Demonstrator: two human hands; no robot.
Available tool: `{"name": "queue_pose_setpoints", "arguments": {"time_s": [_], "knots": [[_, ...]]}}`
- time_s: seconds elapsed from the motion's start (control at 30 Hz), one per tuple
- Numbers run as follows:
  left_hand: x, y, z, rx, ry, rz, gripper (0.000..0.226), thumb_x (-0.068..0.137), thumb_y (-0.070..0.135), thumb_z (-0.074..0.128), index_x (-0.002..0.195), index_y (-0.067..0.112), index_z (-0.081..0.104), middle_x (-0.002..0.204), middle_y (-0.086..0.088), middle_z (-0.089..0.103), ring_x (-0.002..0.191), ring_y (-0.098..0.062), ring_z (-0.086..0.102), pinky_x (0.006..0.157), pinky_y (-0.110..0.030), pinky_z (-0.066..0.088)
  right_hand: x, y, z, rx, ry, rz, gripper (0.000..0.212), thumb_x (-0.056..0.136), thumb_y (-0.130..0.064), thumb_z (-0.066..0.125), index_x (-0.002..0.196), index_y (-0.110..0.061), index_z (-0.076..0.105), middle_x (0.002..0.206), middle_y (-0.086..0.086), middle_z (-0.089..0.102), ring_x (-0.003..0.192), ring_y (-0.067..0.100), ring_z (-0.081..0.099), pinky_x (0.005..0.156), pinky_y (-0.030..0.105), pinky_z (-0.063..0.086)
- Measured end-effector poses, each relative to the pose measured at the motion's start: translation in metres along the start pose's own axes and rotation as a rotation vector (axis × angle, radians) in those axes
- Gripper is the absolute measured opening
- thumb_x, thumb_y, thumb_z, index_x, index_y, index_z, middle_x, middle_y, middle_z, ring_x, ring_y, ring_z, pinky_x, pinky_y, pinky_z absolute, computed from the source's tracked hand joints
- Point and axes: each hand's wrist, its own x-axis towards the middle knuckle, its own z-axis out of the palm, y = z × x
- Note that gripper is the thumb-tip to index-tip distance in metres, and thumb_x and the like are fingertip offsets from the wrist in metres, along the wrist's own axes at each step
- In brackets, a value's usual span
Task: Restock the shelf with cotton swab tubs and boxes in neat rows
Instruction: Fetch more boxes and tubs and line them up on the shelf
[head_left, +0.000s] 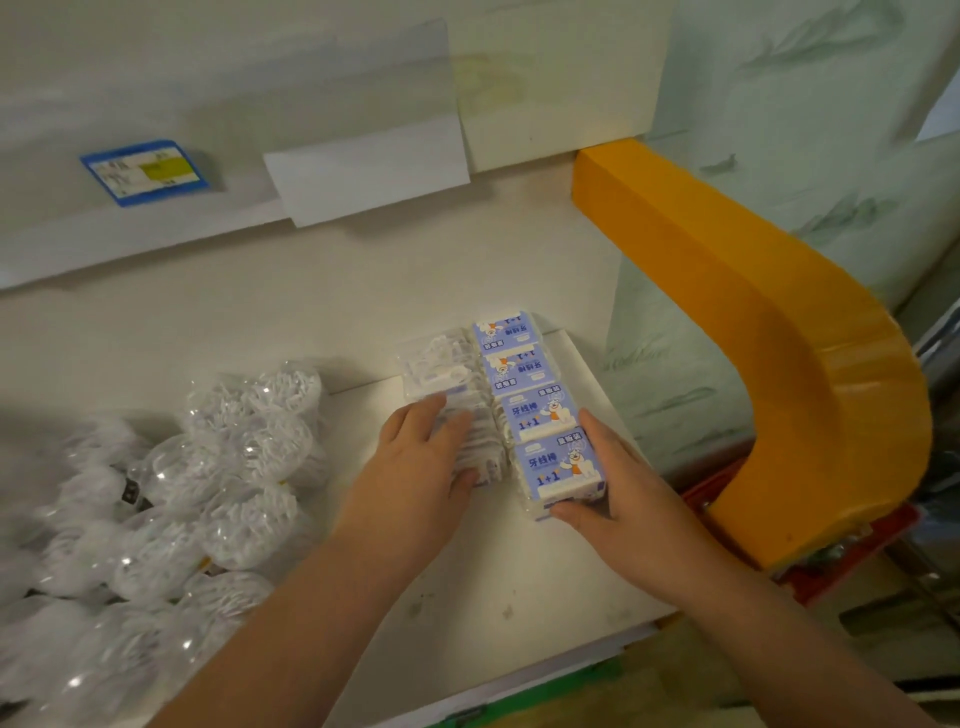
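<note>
A row of several clear boxes with blue-and-white labels (524, 395) runs front to back on the white shelf (311, 322), right of centre. My right hand (618, 493) grips the nearest box (558, 470) from its right side and front, thumb under the front edge. My left hand (423, 462) lies against the clear left side of the row, fingers over the near boxes. Several round clear tubs of white swabs (249, 457) crowd the shelf's left part.
An orange curved shelf frame (779, 332) rises along the right side. A blue price tag (145, 171) and a blank label holder (363, 176) hang on the shelf edge above. The shelf's front edge (519, 670) is near me. Red items lie below right (857, 551).
</note>
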Motion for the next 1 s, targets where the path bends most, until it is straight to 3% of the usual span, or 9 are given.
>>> {"name": "queue_pose_setpoints", "arguments": {"time_s": [0.23, 0.53, 0.67, 0.8, 0.9, 1.0], "knots": [[-0.001, 0.004, 0.002, 0.027, 0.029, -0.019, 0.057, 0.073, 0.026, 0.078, 0.126, 0.017, 0.059, 0.135, -0.011, 0.053, 0.124, -0.035, 0.050, 0.099, -0.038, 0.046, 0.000, 0.001, 0.000, 0.006, 0.001, 0.002, 0.086, 0.084, -0.012, 0.074, 0.151, -0.029, 0.022, 0.140, -0.020, 0.041, 0.113, -0.027, 0.041, 0.085, -0.002, 0.035], [-0.002, 0.007, 0.004, 0.004, 0.044, -0.048, 0.055, 0.076, 0.027, 0.075, 0.128, 0.018, 0.058, 0.139, -0.010, 0.050, 0.129, -0.033, 0.045, 0.100, -0.038, 0.044, -0.001, -0.002, 0.001, 0.014, 0.002, -0.005, 0.081, 0.085, -0.012, 0.073, 0.132, -0.052, 0.020, 0.127, -0.042, 0.033, 0.113, -0.025, 0.044, 0.085, 0.000, 0.038], [-0.005, 0.008, 0.005, -0.015, 0.059, -0.056, 0.055, 0.080, 0.028, 0.072, 0.132, 0.020, 0.054, 0.143, -0.008, 0.045, 0.133, -0.029, 0.040, 0.101, -0.036, 0.043, -0.001, -0.001, 0.004, 0.020, 0.004, 0.003, 0.082, 0.084, -0.010, 0.073, 0.141, -0.042, 0.022, 0.134, -0.030, 0.039, 0.117, -0.018, 0.047, 0.088, 0.004, 0.041], [-0.005, 0.006, 0.008, -0.043, 0.043, -0.038, 0.057, 0.081, 0.025, 0.070, 0.134, 0.017, 0.052, 0.146, -0.011, 0.041, 0.135, -0.032, 0.036, 0.106, -0.035, 0.037, 0.002, 0.001, 0.007, 0.043, -0.010, -0.015, 0.087, 0.081, -0.009, 0.074, 0.150, -0.027, 0.024, 0.141, -0.007, 0.046, 0.122, 0.001, 0.054, 0.095, 0.024, 0.051], [-0.005, 0.007, 0.008, -0.085, 0.024, -0.074, 0.058, 0.084, 0.028, 0.066, 0.138, 0.020, 0.046, 0.153, -0.012, 0.030, 0.141, -0.032, 0.024, 0.112, -0.034, 0.028, 0.003, -0.001, 0.005, 0.029, -0.011, 0.001, 0.087, 0.078, -0.006, 0.076, 0.148, -0.022, 0.028, 0.138, -0.003, 0.048, 0.117, -0.002, 0.056, 0.087, 0.014, 0.049], [-0.006, 0.007, 0.007, -0.174, -0.019, -0.178, 0.068, 0.087, 0.033, 0.064, 0.147, 0.023, 0.035, 0.159, -0.015, 0.012, 0.147, -0.032, 0.009, 0.116, -0.036, 0.019, 0.002, -0.009, 0.001, 0.010, 0.015, 0.007, 0.079, 0.076, -0.011, 0.080, 0.138, -0.031, 0.035, 0.129, -0.014, 0.050, 0.105, -0.016, 0.055, 0.077, 0.004, 0.044]]}}
